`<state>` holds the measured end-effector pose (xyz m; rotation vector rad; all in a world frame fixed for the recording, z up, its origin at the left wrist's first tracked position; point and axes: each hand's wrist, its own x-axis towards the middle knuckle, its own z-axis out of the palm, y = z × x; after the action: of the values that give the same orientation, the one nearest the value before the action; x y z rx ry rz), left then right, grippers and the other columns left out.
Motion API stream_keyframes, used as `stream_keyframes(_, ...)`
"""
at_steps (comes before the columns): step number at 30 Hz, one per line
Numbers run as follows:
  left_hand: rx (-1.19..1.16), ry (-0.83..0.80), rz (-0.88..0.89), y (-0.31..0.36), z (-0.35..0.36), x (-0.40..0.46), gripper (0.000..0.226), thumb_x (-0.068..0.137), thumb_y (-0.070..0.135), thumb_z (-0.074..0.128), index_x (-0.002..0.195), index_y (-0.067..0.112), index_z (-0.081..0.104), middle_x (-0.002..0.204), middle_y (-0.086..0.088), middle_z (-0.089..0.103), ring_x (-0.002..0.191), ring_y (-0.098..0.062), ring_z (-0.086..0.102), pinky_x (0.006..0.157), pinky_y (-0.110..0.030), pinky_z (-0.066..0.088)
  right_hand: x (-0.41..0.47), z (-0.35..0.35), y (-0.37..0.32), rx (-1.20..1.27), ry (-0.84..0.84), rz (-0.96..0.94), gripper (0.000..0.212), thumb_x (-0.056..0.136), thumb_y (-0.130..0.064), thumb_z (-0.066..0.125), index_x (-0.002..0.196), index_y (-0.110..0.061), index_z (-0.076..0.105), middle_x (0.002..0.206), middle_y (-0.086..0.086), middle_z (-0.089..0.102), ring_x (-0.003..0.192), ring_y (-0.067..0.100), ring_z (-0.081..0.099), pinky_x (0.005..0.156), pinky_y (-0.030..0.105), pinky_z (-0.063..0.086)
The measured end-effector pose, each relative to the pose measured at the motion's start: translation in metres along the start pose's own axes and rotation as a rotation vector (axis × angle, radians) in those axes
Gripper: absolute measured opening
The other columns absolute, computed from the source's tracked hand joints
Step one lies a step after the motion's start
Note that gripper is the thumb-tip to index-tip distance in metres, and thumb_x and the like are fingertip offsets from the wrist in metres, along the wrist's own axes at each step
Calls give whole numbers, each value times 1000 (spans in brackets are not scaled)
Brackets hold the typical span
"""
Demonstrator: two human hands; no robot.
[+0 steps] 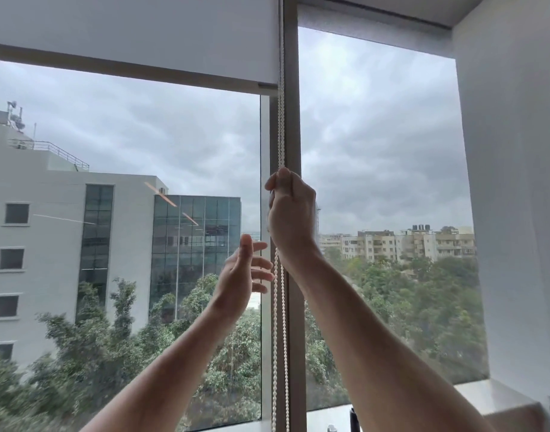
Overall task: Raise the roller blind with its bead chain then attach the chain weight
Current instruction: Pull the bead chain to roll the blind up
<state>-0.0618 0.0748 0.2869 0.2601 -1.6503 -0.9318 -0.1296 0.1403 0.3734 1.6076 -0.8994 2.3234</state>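
So we're mid-raise: right hand (291, 210) fingers grip the bead chain (280, 322) high, left hand (244, 277) fingers spread beside it, probably next to grab lower, roller blind (136, 35) nearly up.

Right hand (291, 210) raised in a closed grip (fingers curled), left hand (244, 272) lower, fingers spread loose

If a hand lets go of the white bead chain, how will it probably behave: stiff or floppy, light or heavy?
The bead chain is probably floppy: it hangs as two thin strands of small beads below the right hand gripping it. It looks light, so it would likely sway if the open left hand nudged it.
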Motion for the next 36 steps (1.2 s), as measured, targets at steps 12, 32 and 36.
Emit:
stream_keyframes(12, -29, 2, 71, 107, 24, 63, 40, 104, 44, 36, 117, 11, 56, 90, -5, 63, 75, -18, 65, 57, -27, 52, -58, -10, 30, -18, -45, 4, 44, 104, -13, 40, 64, -29, 51, 50, -18, 48, 49, 2, 37, 50, 24, 29)
stream_keyframes(32, -47, 201, 210, 129, 51, 46, 38, 104, 19, 39, 73, 13, 61, 51, 2, 43, 38, -10, 40, 41, -18, 30, -9, -49, 24, 336, -196, 373, 55, 98, -57, 38, 101, -10, 68, 65, 6, 66, 55, 17, 65, 54, 31, 54)
stream_keyframes(36, -99, 172, 208, 104, 47, 31, 38, 103, 14, 39, 71, 12, 59, 36, 13, 48, 29, 1, 41, 34, -16, 31, 22, -38, 2, 291, -166, 406, 57, 100, -54, 42, 105, -4, 69, 77, 9, 69, 62, 17, 69, 53, 28, 54)
